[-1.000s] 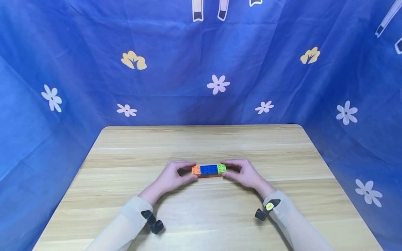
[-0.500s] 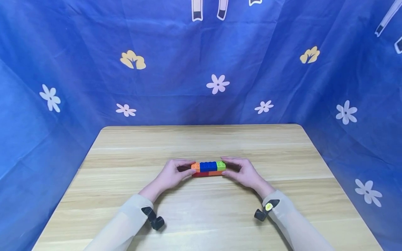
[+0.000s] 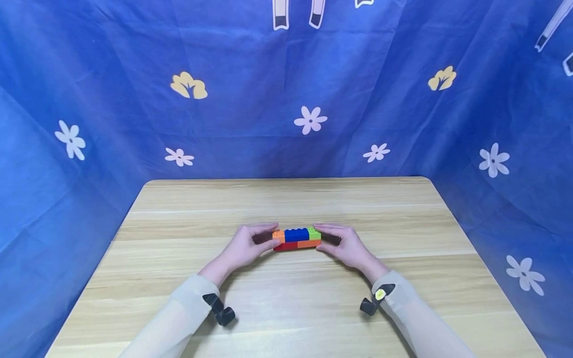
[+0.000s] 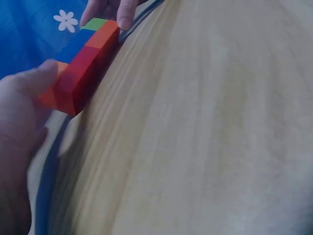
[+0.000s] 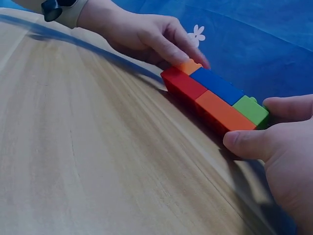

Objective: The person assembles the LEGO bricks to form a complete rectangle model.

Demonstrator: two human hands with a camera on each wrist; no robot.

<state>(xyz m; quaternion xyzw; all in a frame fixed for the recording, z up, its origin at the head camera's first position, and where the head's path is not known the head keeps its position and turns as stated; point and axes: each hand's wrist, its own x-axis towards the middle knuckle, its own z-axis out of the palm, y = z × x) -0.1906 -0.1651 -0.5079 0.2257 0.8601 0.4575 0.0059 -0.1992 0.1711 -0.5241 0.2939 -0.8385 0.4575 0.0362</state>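
Note:
Between the two hands is a bar of joined toy building bricks, two layers deep. Its upper layer runs from an orange brick (image 5: 188,67) through a blue brick (image 3: 297,234) to a green brick (image 3: 314,233). Below are a red brick (image 5: 183,84) on the left and an orange-red brick (image 3: 309,243) on the right. My left hand (image 3: 243,247) pinches the left end, thumb in front on the orange brick. My right hand (image 3: 349,245) pinches the right end, thumb at the orange-red brick. The bar leans back, front side showing; whether it touches the table cannot be told.
A wood-grain table (image 3: 286,308) spreads around the hands. Blue cloth (image 3: 241,124) with flower prints hangs behind it and on both sides. Small black cameras sit on both wrists, the left camera (image 3: 219,311) and the right camera (image 3: 373,301).
The brick bar has tipped back, so its studded top shows less and its red and orange-red front shows more. It has moved slightly up in the head view. Both hands keep their hold.

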